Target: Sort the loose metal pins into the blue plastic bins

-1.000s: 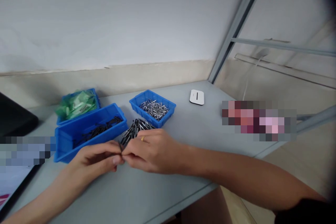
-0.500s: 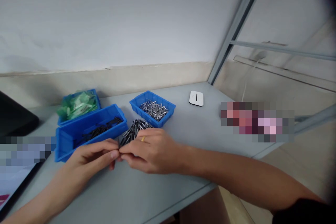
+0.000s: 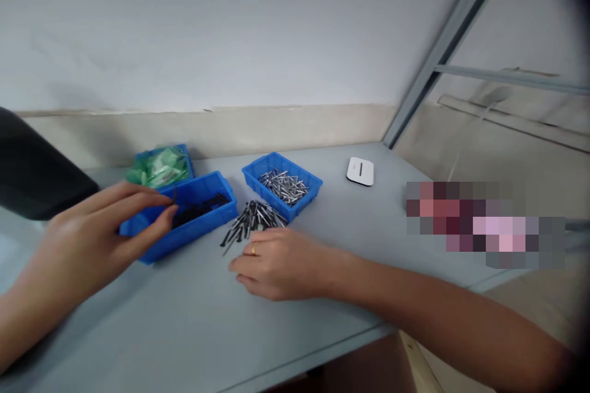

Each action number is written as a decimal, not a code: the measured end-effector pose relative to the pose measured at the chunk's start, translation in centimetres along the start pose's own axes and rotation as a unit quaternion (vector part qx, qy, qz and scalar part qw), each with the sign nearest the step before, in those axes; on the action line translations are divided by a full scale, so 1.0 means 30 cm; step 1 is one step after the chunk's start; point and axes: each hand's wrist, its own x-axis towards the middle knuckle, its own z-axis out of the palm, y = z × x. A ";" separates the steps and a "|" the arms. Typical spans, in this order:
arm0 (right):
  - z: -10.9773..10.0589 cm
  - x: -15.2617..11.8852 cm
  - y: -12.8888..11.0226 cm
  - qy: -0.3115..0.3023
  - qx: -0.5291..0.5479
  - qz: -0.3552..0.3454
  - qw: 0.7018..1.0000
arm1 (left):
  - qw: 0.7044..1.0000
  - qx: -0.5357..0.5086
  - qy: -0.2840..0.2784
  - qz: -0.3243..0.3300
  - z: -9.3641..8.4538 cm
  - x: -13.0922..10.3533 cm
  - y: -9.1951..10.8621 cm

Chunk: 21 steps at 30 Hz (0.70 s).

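My left hand (image 3: 115,218) hangs over the long blue bin (image 3: 152,252). Its thumb and fingers pinch a small, thin dark pin (image 3: 175,194), whose exact kind is too small to tell. Dark pieces (image 3: 203,210) lie inside that bin, partly covered by the hand. My right hand (image 3: 279,264), with a ring on one finger, is closed just in front of a pile of black and silver pins (image 3: 253,218) on the table. What its fingertips hold, if anything, is hidden.
Behind the pile, a smaller blue bin (image 3: 314,192) holds many silver pins. Green plastic bags fill another blue bin (image 3: 185,156) by the wall. A white square device (image 3: 360,171) lies on the grey table (image 3: 184,325). A dark object (image 3: 41,166) stands at the left.
My hands have come apart. The left one has moved left and up over the long bin with the dark pin, while the right remains beside the pile. The view has shifted slightly.
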 end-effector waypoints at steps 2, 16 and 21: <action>-0.005 0.000 -0.001 -0.039 0.012 0.003 0.999 | 0.997 0.070 -0.036 -0.009 -0.007 0.023 -0.032; -0.024 -0.007 0.008 -0.121 -0.014 0.171 0.978 | 0.951 -0.091 -0.085 0.283 0.134 -0.079 0.162; -0.042 -0.004 0.011 -0.127 0.000 0.153 0.980 | 0.958 -0.109 -0.090 0.251 0.155 -0.072 0.156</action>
